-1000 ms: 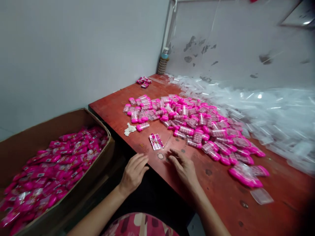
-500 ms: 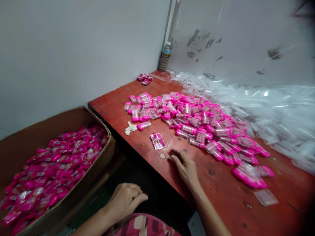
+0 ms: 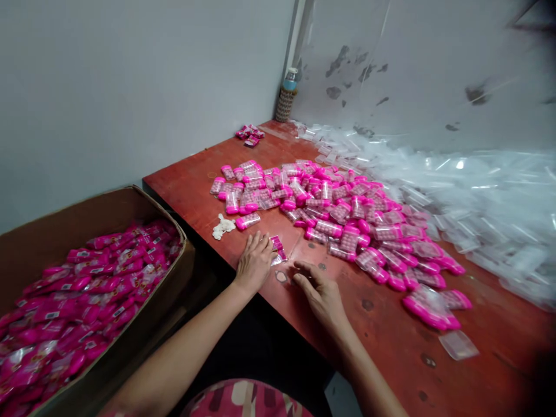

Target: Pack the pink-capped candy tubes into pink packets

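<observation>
My left hand (image 3: 255, 262) lies at the table's front edge, fingers stretched forward and touching or covering the left side of a small stack of pink printed labels (image 3: 278, 250). My right hand (image 3: 320, 292) rests on the red table (image 3: 373, 336) just to the right, fingers apart and slightly curled, holding nothing. Beyond both hands spreads a heap of small clear containers with pink caps (image 3: 347, 208), filled with round pale-pink pieces. One such container (image 3: 248, 221) lies apart near a crumpled white lump (image 3: 223, 226).
At left stands a cardboard box (image 3: 185, 240) full of pink wrapped packs (image 3: 99, 278). A mound of clear plastic sleeves (image 3: 469, 214) lines the back wall. A bottle in a woven holder (image 3: 285, 104) and more pink packets (image 3: 251, 133) sit at the far corner.
My left hand has moved from above my lap up and forward to the label stack. My right hand stays in about the same place on the table. The view has shifted slightly.
</observation>
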`<state>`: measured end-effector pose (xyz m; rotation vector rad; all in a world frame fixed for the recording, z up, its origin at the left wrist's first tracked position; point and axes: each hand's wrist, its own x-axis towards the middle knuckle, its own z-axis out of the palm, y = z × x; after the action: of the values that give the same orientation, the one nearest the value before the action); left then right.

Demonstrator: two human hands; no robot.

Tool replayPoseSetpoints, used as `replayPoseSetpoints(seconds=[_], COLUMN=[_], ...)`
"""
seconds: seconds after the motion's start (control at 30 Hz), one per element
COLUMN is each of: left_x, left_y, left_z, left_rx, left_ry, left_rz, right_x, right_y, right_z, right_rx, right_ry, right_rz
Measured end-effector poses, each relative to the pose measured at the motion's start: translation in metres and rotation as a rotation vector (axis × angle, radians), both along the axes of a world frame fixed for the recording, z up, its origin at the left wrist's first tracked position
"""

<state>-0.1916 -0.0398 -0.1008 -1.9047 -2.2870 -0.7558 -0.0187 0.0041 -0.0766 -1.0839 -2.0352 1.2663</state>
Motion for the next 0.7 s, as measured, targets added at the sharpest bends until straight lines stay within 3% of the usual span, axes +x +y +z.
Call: replayPoseSetpoints(seconds=[0.2,0.27,0.33,0.43,0.53,0.6,0.7], left_x=[0.008,0.015,0.022,0.031,0.041,0.047,0.055], left_y=[-0.008,-0.012,-0.016,-0.02,-0.018,-0.015,-0.013], left_z=[0.014,0.023,0.033,0.045,0.054,0.058,0.062], left_rx=[0.235,0.266,0.257,0.127,-0.074,-0.146,-0.206], left_ry=[-0.138,-0.31,-0.604,-1.209,-1.685,-1.836,-1.897], left_rz=[-0.167,-0.186,-0.133,-0.079,-0.185,-0.219,-0.183], right_x=[-0.027,-0.029,-0.025,-0.014,-0.003,0.003,0.009], right_y=[0.011,0.014,0.016,0.016,0.015,0.014,0.011], right_z=[0.008,0.012,0.018,0.026,0.029,0.029,0.028], right_rx=[-0.23,-0.327,-0.394,-0.478,-0.546,-0.576,-0.589], right_ry=[0.375,0.493,0.564,0.608,0.627,0.628,0.619], right_rz=[-0.052,-0.086,-0.152,-0.213,-0.216,-0.202,-0.181])
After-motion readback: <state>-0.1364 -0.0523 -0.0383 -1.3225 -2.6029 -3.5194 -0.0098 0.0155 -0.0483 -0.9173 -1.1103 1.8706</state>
